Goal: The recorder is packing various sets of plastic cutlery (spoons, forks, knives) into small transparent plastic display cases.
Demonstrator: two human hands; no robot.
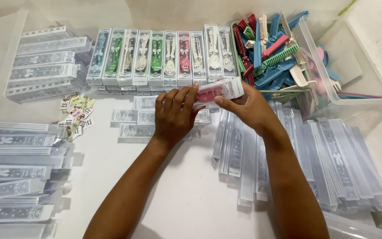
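Hands meet over one clear box with a pink set inside (219, 90), held level just in front of the row of filled boxes (162, 57). The left hand (173, 116) lies over the box's near end with fingers curled down and close together, gripping it from above; the right hand (244, 108) pinches the far half, thumb on the near edge and fingers tucked behind, so that hand is closed on it too. The row behind the held box stands upright and counts about eleven boxes, with blue, green, cream and red pieces showing through. Under the held box, three or four flat empty boxes (133, 117) lie on the white table (191, 190). To the right of the held box a fan of flat clear sleeves (319, 163) spreads out, too overlapped to count. Beyond it on the right, a clear plastic tub (354, 99) holds a heap of folding combs (270, 48) in blue, red, pink, green and cream. Left of the held box lies a small scatter of printed paper tags (76, 115), and further left two stacks of clear boxes (43, 62) sit, one high and one low.
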